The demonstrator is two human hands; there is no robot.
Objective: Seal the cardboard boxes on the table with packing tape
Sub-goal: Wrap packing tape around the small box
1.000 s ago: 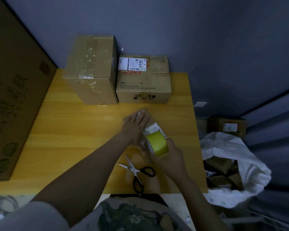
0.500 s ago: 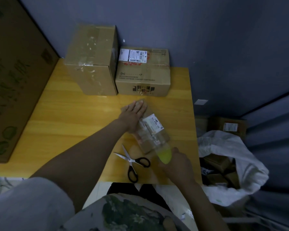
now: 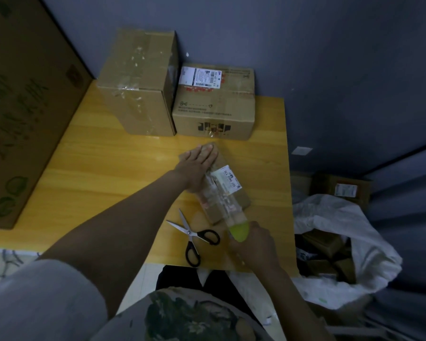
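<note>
A smooth yellow wooden table [image 3: 103,173] holds two brown cardboard boxes at the wall: a tall box [image 3: 138,84] streaked with glossy clear tape and, touching its right side, a squat box [image 3: 214,107] with a white label. Nearer lies a small flat box [image 3: 242,200], clear tape running along its top. The left hand [image 3: 198,166] presses flat on its far end, fingers straight, arm extended. The right hand [image 3: 255,246], just off its near end, curls round a yellow-green tape roll [image 3: 239,231]. Black-handled scissors [image 3: 194,238] lie open beside it

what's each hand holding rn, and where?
Right hand grips the tape roll from its near side. Left hand holds nothing; it presses flat on the small box.
</note>
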